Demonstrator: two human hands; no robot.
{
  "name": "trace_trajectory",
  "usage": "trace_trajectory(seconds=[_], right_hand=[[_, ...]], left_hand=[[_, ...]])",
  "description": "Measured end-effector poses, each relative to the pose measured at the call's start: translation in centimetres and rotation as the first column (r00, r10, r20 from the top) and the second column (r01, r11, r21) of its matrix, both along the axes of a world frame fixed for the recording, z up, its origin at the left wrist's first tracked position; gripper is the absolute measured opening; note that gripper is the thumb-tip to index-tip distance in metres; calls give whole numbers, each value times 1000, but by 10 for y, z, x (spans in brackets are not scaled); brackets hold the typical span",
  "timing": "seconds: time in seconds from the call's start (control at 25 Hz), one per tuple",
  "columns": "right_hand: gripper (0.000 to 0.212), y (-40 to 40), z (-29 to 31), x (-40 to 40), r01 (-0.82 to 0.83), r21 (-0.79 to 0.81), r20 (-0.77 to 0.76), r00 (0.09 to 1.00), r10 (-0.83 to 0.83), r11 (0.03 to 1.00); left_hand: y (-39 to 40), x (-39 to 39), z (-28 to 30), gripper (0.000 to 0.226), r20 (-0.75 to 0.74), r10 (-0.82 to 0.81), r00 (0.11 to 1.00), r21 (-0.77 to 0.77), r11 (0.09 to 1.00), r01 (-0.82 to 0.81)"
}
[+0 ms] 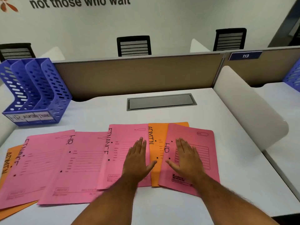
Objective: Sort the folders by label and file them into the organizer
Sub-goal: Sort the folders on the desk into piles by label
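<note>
Several overlapping folders lie fanned across the white desk. From the right: a pink HR folder, an orange ADMIN folder, a pink FINANCE folder, a pink HR folder, a pink FINANCE folder and an orange ADMIN folder at the far left. My left hand rests flat, fingers spread, on the middle FINANCE folder. My right hand rests flat on the right HR folder. The blue organizer, slots labelled HR, ADMIN, FINANCE, stands empty at the back left.
A grey cable hatch is set into the desk behind the folders. A beige partition runs along the back and a white rounded divider closes the right side. Another blue organizer shows at the far right.
</note>
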State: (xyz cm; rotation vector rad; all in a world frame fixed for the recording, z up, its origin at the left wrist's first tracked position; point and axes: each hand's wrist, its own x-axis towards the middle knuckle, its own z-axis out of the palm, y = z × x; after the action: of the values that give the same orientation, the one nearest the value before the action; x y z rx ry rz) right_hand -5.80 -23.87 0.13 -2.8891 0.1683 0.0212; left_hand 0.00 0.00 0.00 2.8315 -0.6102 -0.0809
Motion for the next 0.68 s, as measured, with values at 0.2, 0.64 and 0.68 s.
trace_trajectory(seconds=[0.2, 0.64, 0.68], right_hand=[[112, -35, -25, -18, 166, -21, -60, 984, -167, 986], [100, -53, -50, -21, 240, -16, -119, 963, -240, 971], [98, -56, -51, -22, 241, -9, -125, 963, -240, 970]], left_hand=[[-29, -10, -14, 94, -139, 117, 983, 58, 992, -109], [-65, 9, 3, 69, -656, 333, 678, -407, 600, -689], [-68, 11, 4, 65, -698, 315, 643, -430, 534, -728]])
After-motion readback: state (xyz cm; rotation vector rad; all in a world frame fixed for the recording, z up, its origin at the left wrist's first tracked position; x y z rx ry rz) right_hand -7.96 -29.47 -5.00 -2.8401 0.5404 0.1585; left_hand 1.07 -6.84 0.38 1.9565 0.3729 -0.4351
